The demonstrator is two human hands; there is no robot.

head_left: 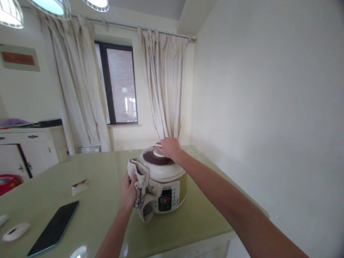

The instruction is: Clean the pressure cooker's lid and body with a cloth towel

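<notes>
A white electric cooker (168,173) is found standing upright on the green tabletop (103,172), toward its right edge and near the corner where that edge meets the near one. The lid (147,156) is seated on the body; the control panel (174,193) is turned toward the near edge. The lid's knob (158,153) is gripped from above by the right hand (171,147), its fingers curled over it. A patterned cloth (140,179) is held bunched in the left hand (129,191) at the cooker's left side – the panel's left part is overlapped by it, though whether it is pressed against the body cannot be told. Toward the tabletop's left edge, a dark-screened device (55,227) is noted lying flat, with a white oval object (16,232) beside it – and a small packet (80,186) farther back, toward the far edge.
</notes>
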